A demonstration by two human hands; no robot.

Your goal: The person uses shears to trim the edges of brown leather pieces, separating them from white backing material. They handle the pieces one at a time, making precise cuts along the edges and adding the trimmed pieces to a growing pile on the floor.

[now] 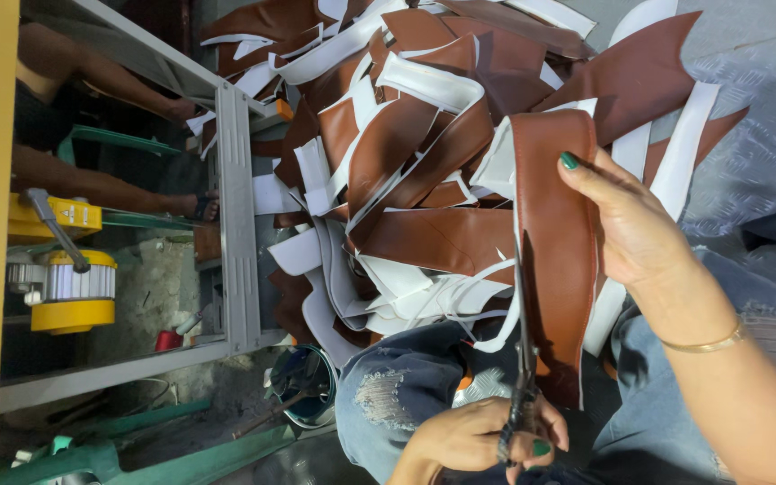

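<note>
A long strip of brown faux leather [557,260] with a smooth, slightly glossy face and a white backing along its edges is hanging in the middle of the view, running from the far pile down toward the person's lap. The hand at the right of the picture [626,224], with green-painted nails and a thin gold bangle [707,344] on its wrist, is pinching the strip's right edge, thumb lying on the brown face and fingers tucked behind it, so the grip is closed on the material. Which of the person's own hands this is cannot be told for sure from the turned view; it is taken here as the right hand.

The other hand [487,440], near the bottom edge, is curling its fingers through the loops of dark metal scissors [524,359], holding them firmly. The blades are pointing up along the strip's left edge and are lying nearly together.

Behind the strip, a heaped pile of offcuts [406,171] in brown and white is spreading across the floor, its pieces curled, folded and overlapping. The person's knees in faded, ripped blue jeans [406,386] are showing just beneath. At the left, a grey metal frame [235,216] is standing beside a yellow machine [60,278].
</note>
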